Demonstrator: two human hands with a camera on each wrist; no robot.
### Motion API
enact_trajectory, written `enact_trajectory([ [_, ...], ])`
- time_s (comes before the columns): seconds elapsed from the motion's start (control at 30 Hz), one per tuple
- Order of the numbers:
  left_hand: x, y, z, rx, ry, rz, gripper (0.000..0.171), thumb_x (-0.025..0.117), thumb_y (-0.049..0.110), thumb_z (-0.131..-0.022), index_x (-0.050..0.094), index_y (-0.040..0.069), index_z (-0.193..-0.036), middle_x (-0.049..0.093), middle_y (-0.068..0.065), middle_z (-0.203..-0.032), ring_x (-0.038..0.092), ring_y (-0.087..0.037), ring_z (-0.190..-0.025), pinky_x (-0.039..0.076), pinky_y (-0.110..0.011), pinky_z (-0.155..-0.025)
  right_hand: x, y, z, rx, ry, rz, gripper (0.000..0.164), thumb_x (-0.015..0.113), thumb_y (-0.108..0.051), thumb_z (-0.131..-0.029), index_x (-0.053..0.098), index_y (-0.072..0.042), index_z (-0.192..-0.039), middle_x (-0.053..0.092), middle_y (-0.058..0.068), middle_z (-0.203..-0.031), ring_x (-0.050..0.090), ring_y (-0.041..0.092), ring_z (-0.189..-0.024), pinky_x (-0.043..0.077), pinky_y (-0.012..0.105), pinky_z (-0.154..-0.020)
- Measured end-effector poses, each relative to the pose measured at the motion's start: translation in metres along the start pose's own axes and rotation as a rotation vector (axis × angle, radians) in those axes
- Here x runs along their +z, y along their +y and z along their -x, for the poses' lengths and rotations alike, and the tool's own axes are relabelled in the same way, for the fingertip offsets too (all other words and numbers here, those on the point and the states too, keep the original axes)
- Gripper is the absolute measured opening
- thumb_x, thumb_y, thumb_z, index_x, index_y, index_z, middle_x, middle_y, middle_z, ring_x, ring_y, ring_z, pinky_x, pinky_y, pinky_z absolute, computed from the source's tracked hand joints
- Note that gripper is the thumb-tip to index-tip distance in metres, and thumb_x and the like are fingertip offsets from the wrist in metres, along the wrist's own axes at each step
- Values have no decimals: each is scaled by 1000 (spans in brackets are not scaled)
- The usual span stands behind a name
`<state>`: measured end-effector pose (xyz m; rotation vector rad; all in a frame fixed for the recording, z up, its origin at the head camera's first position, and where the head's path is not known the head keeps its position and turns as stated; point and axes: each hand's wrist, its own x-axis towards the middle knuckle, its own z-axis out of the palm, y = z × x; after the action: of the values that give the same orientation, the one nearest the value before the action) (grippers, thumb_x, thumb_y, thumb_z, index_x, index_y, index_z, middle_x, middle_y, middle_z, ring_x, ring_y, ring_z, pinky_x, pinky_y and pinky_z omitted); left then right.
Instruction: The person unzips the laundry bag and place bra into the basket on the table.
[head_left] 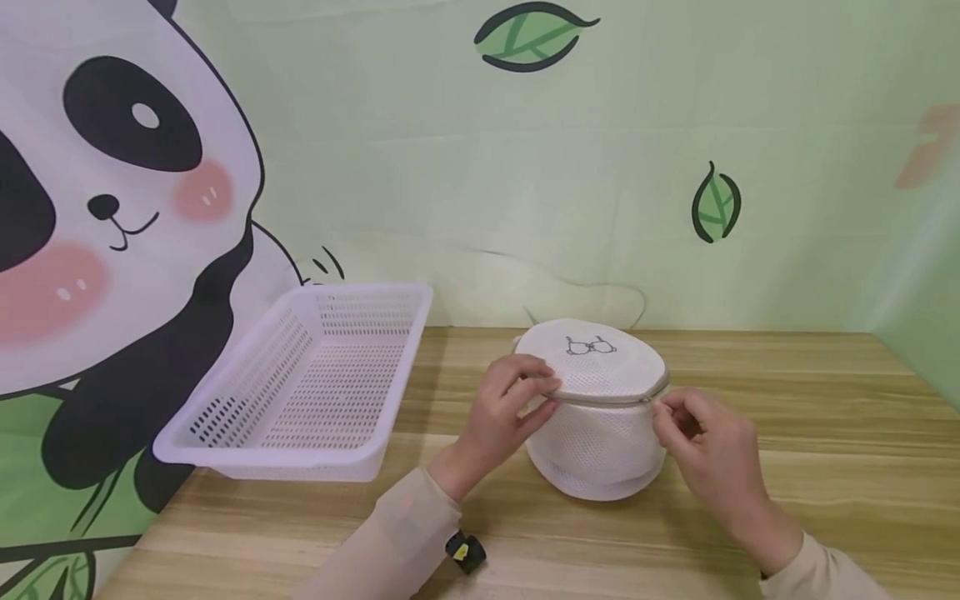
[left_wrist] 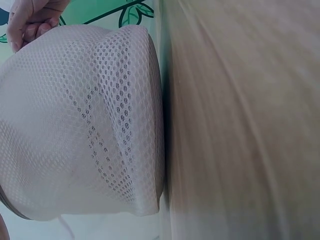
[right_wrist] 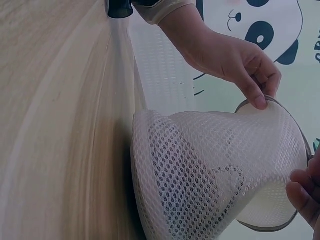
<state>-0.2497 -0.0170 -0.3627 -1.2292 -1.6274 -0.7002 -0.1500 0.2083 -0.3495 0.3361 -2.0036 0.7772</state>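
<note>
A white mesh laundry bag (head_left: 600, 450), round and upright, stands on the table in the head view. Its lid carries a small glasses drawing, and a grey zipper (head_left: 600, 401) runs along the rim. My left hand (head_left: 501, 407) pinches the rim at the front left, thumb below and fingers over the lid edge; the right wrist view also shows this left hand (right_wrist: 235, 60). At the front right of the rim, my right hand (head_left: 712, 446) pinches the zipper's end, its fingertips hiding the pull. The bag's mesh side (left_wrist: 85, 125) fills much of the left wrist view.
A white perforated plastic basket (head_left: 386, 442) stands left of the bag. A small black object (head_left: 467, 552) lies by the left sleeve. Behind the wooden table (head_left: 825, 467) hangs a green backdrop (head_left: 420, 167) with a panda and leaves.
</note>
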Motion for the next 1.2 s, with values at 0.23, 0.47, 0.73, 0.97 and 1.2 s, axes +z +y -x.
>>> enact_trajectory([
  [0.23, -1, -3, 2, -5, -2, 3, 21, 77, 10, -77, 67, 8, -95, 62, -8, -102, 59, -21, -95, 51, -30, -82, 0, -1, 0, 9, -7, 6, 13, 68, 4, -75, 62, -7, -70, 56, -6, -56, 42, -14, -57, 37, 7, -47],
  [0.47, -2, -4, 2, -13, 1, 10, 21, 77, 10, -77, 68, 8, -96, 63, -8, -102, 59, -21, -95, 51, -30, -82, -1, 1, -1, 48, -26, 6, 10, 66, 5, -77, 63, -4, -72, 57, -3, -56, 43, -16, -56, 38, 7, -46],
  [0.73, -3, -6, 1, -15, 1, -3, 21, 77, 10, -77, 69, 8, -95, 63, -8, -101, 59, -21, -94, 51, -32, -84, -3, 4, -2, 77, -31, 3, 7, 66, 5, -78, 65, -1, -74, 59, 0, -56, 44, -17, -57, 40, 6, -47],
  [0.97, -2, -7, 1, -29, -9, -20, 21, 76, 10, -77, 68, 6, -96, 64, -8, -103, 60, -23, -99, 52, -34, -88, -2, 4, -2, 57, -23, -19, 8, 66, 5, -77, 64, -2, -73, 58, -1, -55, 44, -16, -53, 39, 7, -45],
  [1.2, -1, -8, 2, -43, -43, -38, 26, 76, 10, -77, 65, 5, -100, 65, -9, -107, 61, -23, -102, 51, -33, -91, 0, 3, -1, 24, -5, -45, 11, 66, 7, -75, 63, -3, -70, 58, -2, -55, 45, -14, -54, 39, 7, -45],
])
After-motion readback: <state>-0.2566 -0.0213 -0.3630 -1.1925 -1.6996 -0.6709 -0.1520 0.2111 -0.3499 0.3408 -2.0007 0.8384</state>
